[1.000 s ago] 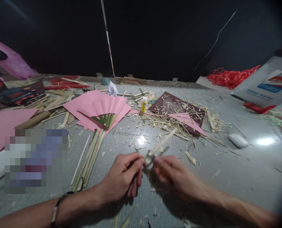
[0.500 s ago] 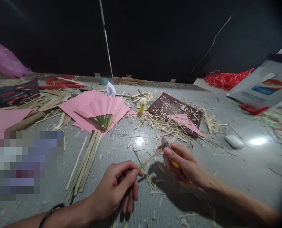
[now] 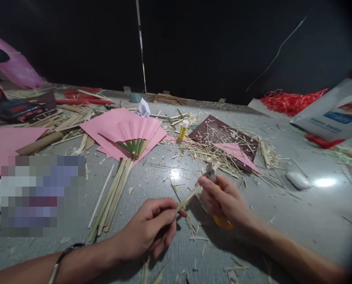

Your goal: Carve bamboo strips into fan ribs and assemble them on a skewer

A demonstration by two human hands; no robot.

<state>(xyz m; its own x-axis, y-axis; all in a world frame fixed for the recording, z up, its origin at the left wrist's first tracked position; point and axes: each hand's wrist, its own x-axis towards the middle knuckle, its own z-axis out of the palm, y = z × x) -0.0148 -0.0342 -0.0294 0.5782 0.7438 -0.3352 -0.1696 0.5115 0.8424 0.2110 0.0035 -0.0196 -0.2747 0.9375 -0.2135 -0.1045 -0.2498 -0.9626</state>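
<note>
My left hand [image 3: 152, 228] is closed, pinching the near end of a thin bamboo strip [image 3: 189, 196] that slants up to the right. My right hand [image 3: 223, 199] is wrapped round a yellow-handled utility knife [image 3: 220, 219]; its blade tip [image 3: 210, 173] rests against the strip's far end. Bamboo shavings lie on the grey table [image 3: 282, 221] under both hands.
A pink paper fan with green bamboo ribs [image 3: 130, 136] lies left of centre, loose bamboo strips [image 3: 112, 201] below it. A glue stick [image 3: 182, 130], a dark red sheet [image 3: 223, 138] covered in shavings, a white oval object [image 3: 298, 180], red string [image 3: 288, 100] and a white bag [image 3: 336, 114] lie further off.
My right hand slid the knife away from my left hand along the strip toward its far end. More of the strip now shows between the hands.
</note>
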